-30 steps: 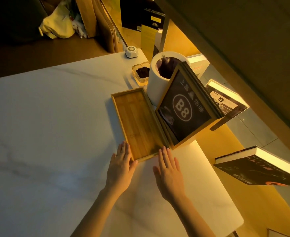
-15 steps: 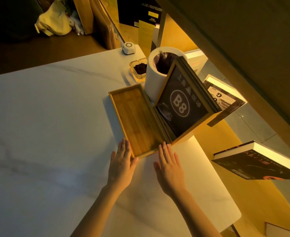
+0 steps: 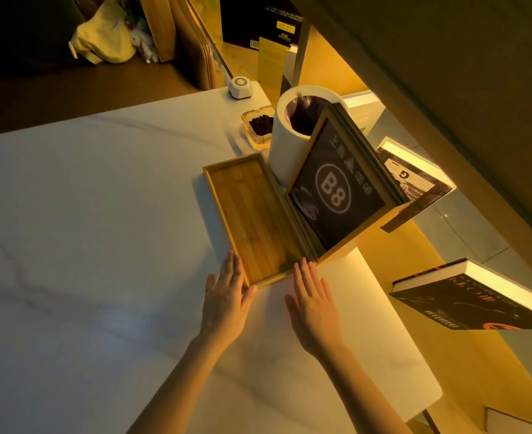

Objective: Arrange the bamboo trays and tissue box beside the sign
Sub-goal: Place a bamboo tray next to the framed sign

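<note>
A long empty bamboo tray (image 3: 252, 214) lies flat on the white marble table (image 3: 86, 245), its right edge against the foot of the wood-framed black "B8" sign (image 3: 336, 195). My left hand (image 3: 227, 296) rests flat with spread fingers at the tray's near left corner, thumb touching the near rim. My right hand (image 3: 313, 299) lies flat on the table just before the tray's near right corner, fingertips at the rim. Neither hand holds anything. No tissue box is visible; only one tray shows.
A white cylindrical bin (image 3: 292, 145) with a dark liner stands behind the sign. A glass ashtray (image 3: 258, 125) and a small white device (image 3: 241, 86) sit at the far table edge. Books (image 3: 477, 299) hang off shelves to the right, beyond the table's right edge.
Both hands stay flat at the tray's near end; the tray has hardly shifted, and only the head camera has moved slightly.
</note>
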`<state>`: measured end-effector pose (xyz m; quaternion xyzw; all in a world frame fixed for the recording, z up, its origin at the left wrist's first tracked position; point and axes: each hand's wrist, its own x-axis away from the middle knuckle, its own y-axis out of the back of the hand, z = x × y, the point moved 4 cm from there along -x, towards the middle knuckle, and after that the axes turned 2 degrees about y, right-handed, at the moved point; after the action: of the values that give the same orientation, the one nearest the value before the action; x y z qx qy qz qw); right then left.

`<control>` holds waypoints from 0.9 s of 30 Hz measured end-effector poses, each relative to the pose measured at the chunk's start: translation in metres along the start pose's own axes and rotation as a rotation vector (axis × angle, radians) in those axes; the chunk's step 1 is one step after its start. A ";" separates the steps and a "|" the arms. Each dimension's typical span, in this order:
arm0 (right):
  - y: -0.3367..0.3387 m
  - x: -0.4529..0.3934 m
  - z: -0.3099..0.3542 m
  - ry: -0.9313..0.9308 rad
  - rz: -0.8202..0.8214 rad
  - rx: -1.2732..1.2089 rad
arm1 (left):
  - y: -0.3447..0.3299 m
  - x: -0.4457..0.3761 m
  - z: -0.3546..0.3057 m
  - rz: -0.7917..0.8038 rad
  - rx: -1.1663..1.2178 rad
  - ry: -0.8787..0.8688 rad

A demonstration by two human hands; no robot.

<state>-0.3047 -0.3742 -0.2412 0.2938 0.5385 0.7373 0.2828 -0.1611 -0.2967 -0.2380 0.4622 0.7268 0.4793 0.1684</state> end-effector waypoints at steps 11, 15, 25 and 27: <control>0.034 -0.018 0.019 -0.012 -0.014 0.025 | 0.030 0.001 -0.002 0.179 0.074 -0.048; 0.055 -0.025 0.043 0.045 0.077 0.052 | 0.062 0.014 0.002 0.160 0.166 -0.019; 0.082 -0.011 0.185 0.312 0.122 0.116 | 0.164 0.083 0.068 -0.052 0.100 0.008; 0.083 -0.010 0.218 0.351 0.065 0.084 | 0.188 0.100 0.089 -0.118 0.052 0.027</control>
<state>-0.1455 -0.2663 -0.1091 0.1897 0.6002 0.7628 0.1479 -0.0557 -0.1437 -0.1010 0.4162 0.7673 0.4557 0.1743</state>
